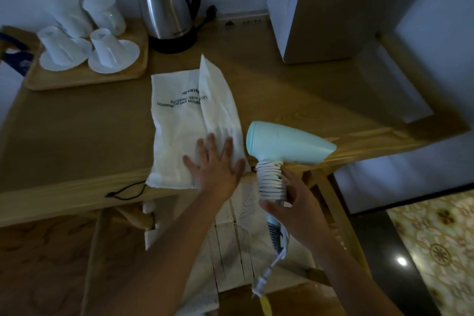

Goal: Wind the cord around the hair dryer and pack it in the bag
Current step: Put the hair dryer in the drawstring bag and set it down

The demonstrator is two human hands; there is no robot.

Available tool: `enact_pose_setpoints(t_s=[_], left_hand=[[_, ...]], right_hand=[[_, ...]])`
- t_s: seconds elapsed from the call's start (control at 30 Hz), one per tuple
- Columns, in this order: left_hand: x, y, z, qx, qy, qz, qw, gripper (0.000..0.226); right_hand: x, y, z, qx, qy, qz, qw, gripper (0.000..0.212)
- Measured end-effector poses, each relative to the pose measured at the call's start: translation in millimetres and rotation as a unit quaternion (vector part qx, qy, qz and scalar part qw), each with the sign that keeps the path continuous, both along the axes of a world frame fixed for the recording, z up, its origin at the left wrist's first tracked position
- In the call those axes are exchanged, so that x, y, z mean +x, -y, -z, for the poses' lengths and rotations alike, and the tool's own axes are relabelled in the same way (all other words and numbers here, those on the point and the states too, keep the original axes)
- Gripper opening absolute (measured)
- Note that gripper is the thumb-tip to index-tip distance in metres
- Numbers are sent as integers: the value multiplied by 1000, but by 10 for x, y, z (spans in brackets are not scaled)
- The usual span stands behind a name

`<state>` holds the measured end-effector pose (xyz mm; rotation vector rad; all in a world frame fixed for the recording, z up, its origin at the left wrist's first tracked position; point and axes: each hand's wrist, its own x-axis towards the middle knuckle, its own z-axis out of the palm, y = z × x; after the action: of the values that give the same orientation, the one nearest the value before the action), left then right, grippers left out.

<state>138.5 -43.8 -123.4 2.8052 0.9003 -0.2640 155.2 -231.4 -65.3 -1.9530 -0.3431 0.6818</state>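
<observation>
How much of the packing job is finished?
Mostly wound: the white cord coils around the handle of the light blue hair dryer, held in the right hand; only the plug end dangles. In hand: the left hand presses flat on the white drawstring bag on the wooden table. Left: putting the dryer inside.

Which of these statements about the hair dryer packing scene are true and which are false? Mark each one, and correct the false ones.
1. The right hand holds the hair dryer by its handle. True.
2. The cord lies unwound across the table. False: most of it is coiled around the handle, with the plug end hanging below.
3. The left hand rests flat on the white bag. True.
4. The hair dryer is already inside the bag. False: it is outside, beside the bag.
5. The kettle stands on the wooden tray. False: it stands next to the tray, which holds covered cups.
</observation>
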Motion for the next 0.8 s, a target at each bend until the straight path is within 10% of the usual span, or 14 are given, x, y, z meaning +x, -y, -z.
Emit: enact_pose_setpoints(t_s=[0.17, 0.3, 0.43, 0.8], left_hand=[[276, 247, -56, -25, -18, 9, 999, 77], [-190, 99, -262, -22, 156, 2, 988, 69], [-855, -258, -268, 22, 64, 35, 997, 77], [-756, -757, -454, -229, 234, -165, 930, 18]], right_hand=[[28, 245, -64, -23, 8, -22, 999, 68], [24, 328, -192, -33, 57, -59, 996, 59], [-1, 342, -263, -31, 44, -91, 994, 61], [-338, 167, -242, -46, -105, -343, 932, 73]])
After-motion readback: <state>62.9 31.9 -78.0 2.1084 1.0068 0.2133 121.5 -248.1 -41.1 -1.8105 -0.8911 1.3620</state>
